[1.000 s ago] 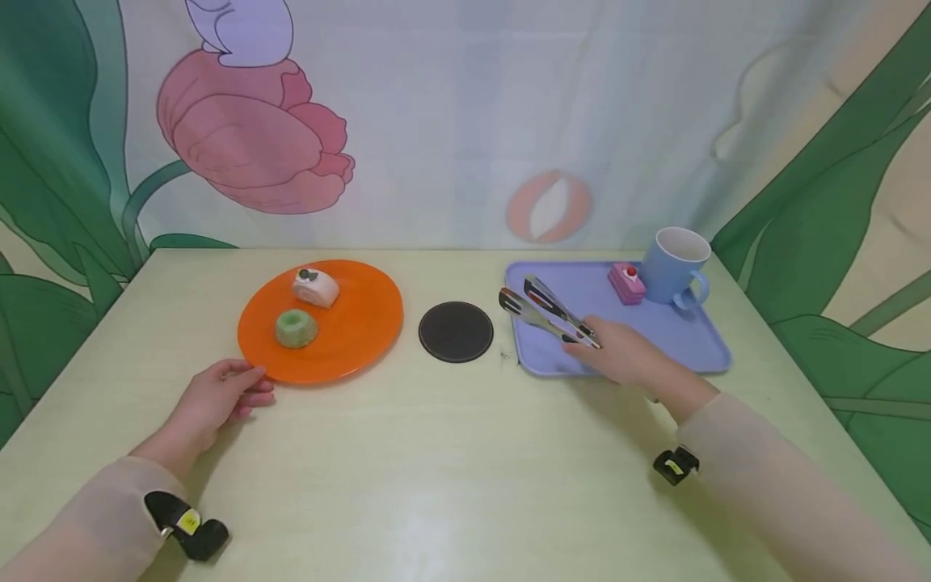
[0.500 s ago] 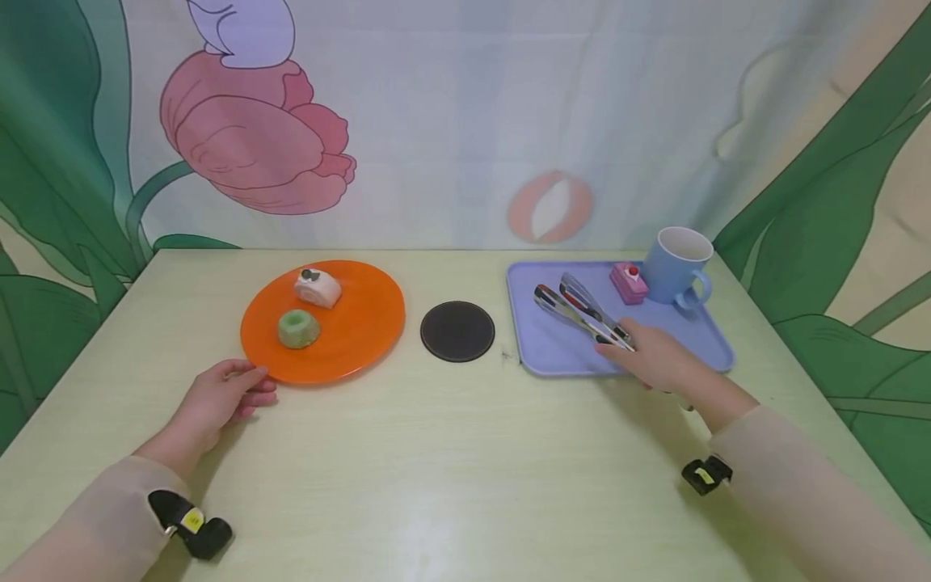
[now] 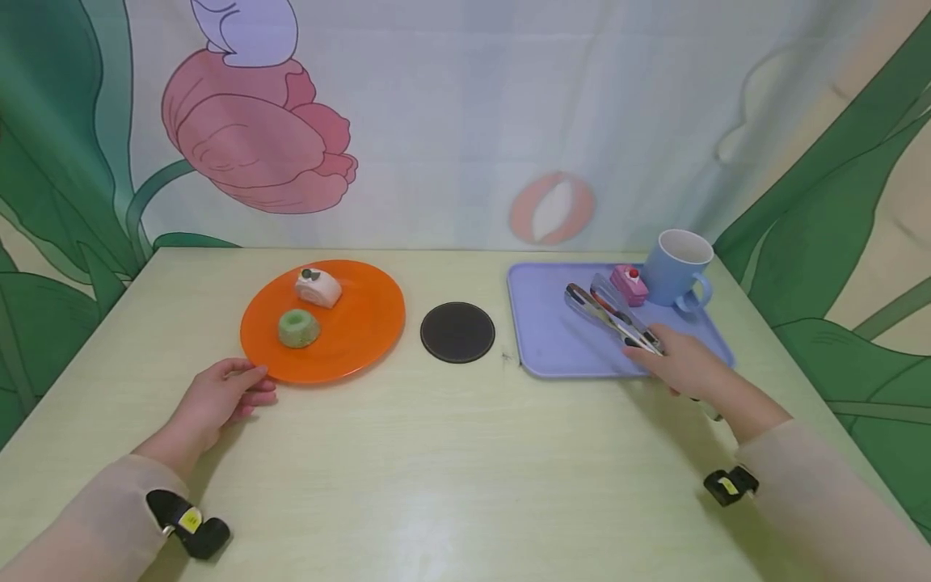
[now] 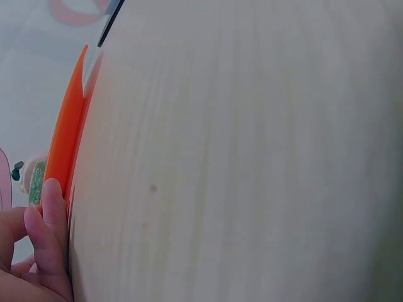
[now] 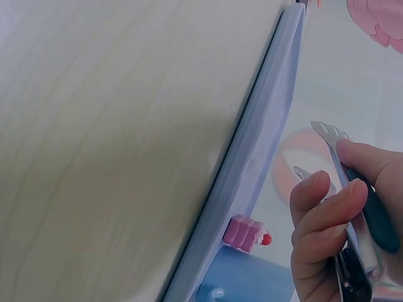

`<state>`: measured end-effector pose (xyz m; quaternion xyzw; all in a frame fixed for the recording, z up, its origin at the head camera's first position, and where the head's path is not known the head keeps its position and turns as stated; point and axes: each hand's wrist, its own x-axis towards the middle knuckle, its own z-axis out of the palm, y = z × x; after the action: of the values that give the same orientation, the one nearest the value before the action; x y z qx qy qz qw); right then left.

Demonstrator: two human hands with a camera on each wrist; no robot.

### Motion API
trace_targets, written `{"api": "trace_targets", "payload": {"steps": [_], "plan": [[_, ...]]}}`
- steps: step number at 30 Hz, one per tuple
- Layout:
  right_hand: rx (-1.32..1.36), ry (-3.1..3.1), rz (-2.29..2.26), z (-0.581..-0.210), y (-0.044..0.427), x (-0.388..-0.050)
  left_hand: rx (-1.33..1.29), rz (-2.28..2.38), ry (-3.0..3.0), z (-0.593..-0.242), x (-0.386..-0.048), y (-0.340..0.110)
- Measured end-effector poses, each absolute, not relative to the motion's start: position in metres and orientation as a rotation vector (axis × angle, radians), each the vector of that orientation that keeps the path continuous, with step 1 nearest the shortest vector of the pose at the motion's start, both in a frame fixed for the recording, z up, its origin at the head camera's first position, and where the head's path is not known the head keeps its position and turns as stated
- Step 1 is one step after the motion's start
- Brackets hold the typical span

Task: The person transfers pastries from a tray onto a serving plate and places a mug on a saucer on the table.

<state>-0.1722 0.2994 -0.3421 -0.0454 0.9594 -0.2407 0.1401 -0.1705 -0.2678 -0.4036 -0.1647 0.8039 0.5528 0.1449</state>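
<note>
An orange plate [image 3: 356, 331] carries a white roll cake [image 3: 318, 288] and a green ring-shaped cake [image 3: 297, 328]. The left hand [image 3: 218, 400] pinches the plate's near left rim between thumb and fingers; the left wrist view shows fingers [image 4: 47, 236] at the plate's edge [image 4: 66, 132]. Over the purple tray [image 3: 553, 347], the right hand [image 3: 680, 360] grips metal tongs [image 3: 614, 319], their tips apart with nothing between them. Just beyond the tips sits a pink cake [image 3: 629, 284] with a red berry, also in the right wrist view [image 5: 243, 234].
A blue mug [image 3: 672, 271] stands at the tray's back right, touching or close to the pink cake. A round black coaster [image 3: 457, 332] lies between plate and tray. Behind the table [image 3: 407, 453] hangs a printed curtain [image 3: 436, 121].
The right hand has moved right with the tongs, bringing their tips from the tray's left edge to near the pink cake. The left hand stays at the plate's rim.
</note>
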Motion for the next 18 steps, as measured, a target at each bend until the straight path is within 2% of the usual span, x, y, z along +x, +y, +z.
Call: {"api": "trace_targets", "payload": {"steps": [18], "plan": [[-0.112,2.770,-0.726,-0.339,0.318,-0.162,-0.520,1.579,2.328,-0.406,-0.172,-0.267]]}}
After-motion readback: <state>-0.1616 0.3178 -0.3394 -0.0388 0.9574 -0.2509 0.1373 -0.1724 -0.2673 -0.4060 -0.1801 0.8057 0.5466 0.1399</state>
